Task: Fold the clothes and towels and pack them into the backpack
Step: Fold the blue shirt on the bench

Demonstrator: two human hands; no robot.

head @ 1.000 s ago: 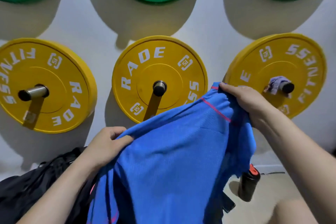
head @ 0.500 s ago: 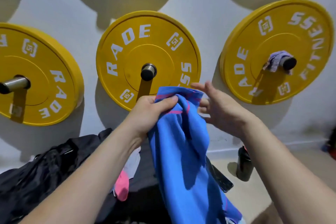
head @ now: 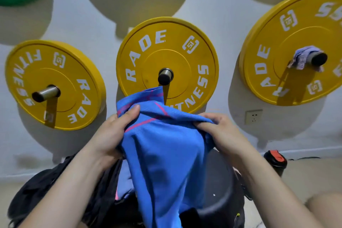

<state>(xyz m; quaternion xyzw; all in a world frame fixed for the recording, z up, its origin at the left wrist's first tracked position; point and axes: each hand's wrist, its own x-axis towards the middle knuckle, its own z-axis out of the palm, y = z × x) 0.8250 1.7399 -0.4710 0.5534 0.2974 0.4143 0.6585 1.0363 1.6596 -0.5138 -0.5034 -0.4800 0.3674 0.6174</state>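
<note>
Both hands, left [head: 109, 135] and right [head: 222, 135], grip the blue pink-stitched sports shirt [head: 162, 153], unfolded, held up. Black fabric backpack [head: 46, 187] below; packing looks barely begun.

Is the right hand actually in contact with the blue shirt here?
Touching. The head view shows the right hand with its fingers curled into the bunched top edge of the blue shirt, gripping it.

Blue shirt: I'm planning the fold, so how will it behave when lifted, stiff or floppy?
Probably floppy: the blue shirt hangs limp below the left hand and right hand, bunching where they grip. Likely light, since pinched edges carry it. Its fine knit may slide, so creases might not hold.
</note>
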